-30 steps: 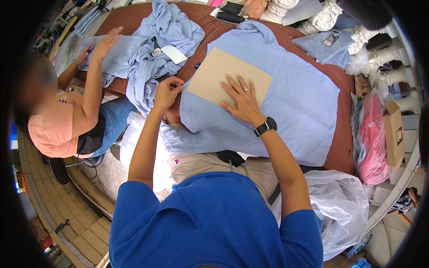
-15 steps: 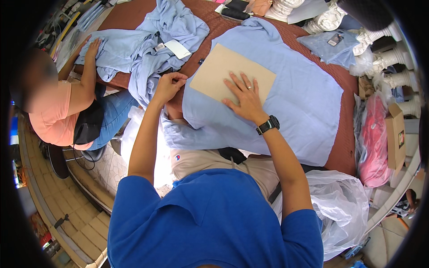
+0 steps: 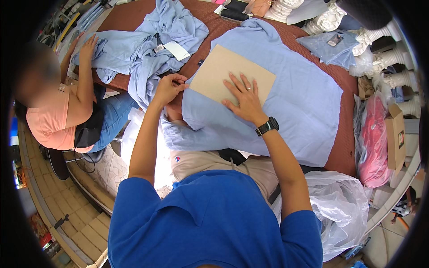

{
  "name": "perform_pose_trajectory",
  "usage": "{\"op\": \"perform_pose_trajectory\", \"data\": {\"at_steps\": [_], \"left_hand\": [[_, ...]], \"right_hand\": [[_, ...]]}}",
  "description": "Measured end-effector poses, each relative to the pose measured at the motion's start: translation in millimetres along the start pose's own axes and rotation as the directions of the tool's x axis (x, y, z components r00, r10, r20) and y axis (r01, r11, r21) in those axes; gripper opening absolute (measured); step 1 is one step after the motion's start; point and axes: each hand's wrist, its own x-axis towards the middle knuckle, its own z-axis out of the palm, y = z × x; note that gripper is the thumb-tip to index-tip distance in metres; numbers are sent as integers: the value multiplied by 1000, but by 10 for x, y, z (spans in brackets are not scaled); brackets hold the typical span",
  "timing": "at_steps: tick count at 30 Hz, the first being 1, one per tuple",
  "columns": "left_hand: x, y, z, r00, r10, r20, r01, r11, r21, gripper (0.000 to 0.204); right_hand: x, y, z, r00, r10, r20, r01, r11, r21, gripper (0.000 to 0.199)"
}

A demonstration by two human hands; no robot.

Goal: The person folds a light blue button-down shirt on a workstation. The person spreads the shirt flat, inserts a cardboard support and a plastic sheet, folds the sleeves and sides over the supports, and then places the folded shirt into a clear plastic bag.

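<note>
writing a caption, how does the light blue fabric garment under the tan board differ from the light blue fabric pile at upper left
The light blue fabric garment lies mostly flat; the crumpled light blue fabric pile is bunched. The garment bears a rectangular tan board; the pile bears a white card. Both rest on the brown-covered table.

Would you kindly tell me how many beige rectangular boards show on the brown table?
1: the beige rectangular board lies on the spread light-blue fabric garment, with the right hand flat on it and the left hand near its left corner. Others could be hidden underneath.
</note>
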Motion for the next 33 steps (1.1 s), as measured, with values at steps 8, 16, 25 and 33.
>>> {"op": "perform_pose_trajectory", "data": {"at_steps": [8, 16, 25, 33], "left_hand": [[-12, 12, 15, 1000, -13, -29, 13, 1000, 11, 30], [-24, 40, 17, 999, -22, -30, 21, 1000, -21, 30], [-3, -1, 15, 999, -19, -29, 19, 1000, -11, 30], [12, -47, 12, 1000, 13, -24, -12, 1000, 15, 24]], "right_hand": [[8, -11, -16, 1000, 5, 11, -5, 1000, 6, 63], [7, 2, -15, 1000, 4, 10, -4, 1000, 12, 64], [16, 17, 4, 1000, 7, 6, -7, 1000, 14, 64], [22, 33, 2, 1000, 9, 7, -9, 1000, 10, 64]]}}
